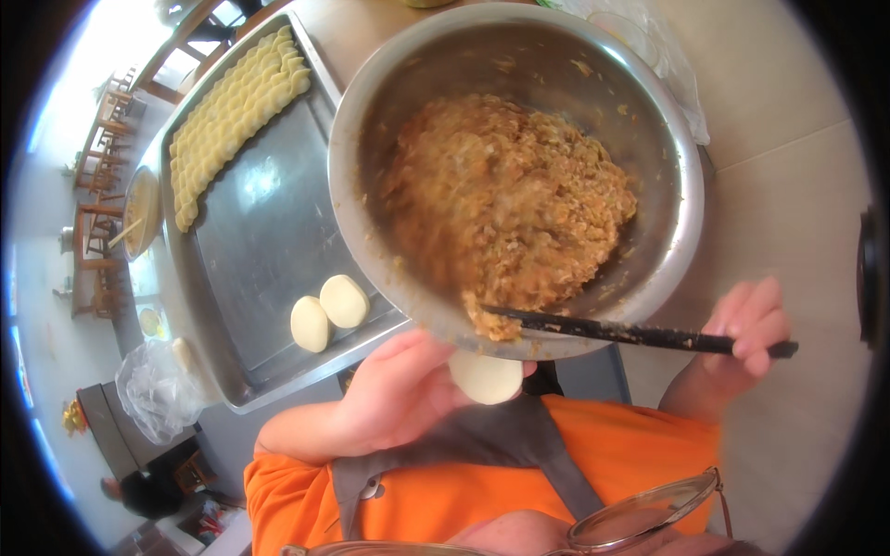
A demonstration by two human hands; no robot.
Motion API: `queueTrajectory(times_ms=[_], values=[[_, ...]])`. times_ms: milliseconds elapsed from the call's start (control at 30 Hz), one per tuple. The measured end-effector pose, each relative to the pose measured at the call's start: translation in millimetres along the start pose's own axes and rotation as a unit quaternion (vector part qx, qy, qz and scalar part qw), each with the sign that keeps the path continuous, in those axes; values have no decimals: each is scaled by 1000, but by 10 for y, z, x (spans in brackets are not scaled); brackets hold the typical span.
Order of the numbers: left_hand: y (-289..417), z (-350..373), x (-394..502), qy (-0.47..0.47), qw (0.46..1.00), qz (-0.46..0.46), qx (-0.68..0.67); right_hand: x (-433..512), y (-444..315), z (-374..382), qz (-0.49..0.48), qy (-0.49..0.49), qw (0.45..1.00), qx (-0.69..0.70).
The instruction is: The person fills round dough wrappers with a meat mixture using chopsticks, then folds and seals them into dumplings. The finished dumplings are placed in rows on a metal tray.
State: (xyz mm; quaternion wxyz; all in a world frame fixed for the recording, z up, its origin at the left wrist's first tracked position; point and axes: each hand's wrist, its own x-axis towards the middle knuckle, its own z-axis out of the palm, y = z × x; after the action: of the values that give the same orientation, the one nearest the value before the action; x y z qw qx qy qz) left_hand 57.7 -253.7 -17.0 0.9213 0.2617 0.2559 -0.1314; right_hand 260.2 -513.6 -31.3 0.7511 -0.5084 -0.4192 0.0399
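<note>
In my left hand (407, 393) lies a round, pale dough wrapper (490, 379), just below the near rim of a large stainless steel bowl (351, 174). Minced filling (514, 201) with shredded bits heaps inside this bowl. My right hand (747, 326) grips one end of a long black stick-shaped utensil (626, 332), possibly chopsticks. Its far tip carries a lump of filling (495, 323) at the near rim, above the wrapper. Part of the wrapper's upper edge is hidden by the bowl.
On the left, a metal tray (257, 257) holds packed rows of folded dumplings (236, 118) and two flat dough wrappers (327, 313). Beyond it are another bowl (142, 212) and a clear plastic bag (158, 393). More plastic (667, 62) lies behind the large bowl. A person (149, 484) is in the background.
</note>
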Motion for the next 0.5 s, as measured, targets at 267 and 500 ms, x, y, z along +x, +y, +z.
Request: queueTrajectory(times_ms=[267, 500], values=[[-2, 63, -61, -13, 999, 18, -25, 207, -35, -281, -113, -348, 926, 91], [-75, 22, -56, -14, 999, 18, -34, 312, -178, -278, -123, -401, 907, 23]])
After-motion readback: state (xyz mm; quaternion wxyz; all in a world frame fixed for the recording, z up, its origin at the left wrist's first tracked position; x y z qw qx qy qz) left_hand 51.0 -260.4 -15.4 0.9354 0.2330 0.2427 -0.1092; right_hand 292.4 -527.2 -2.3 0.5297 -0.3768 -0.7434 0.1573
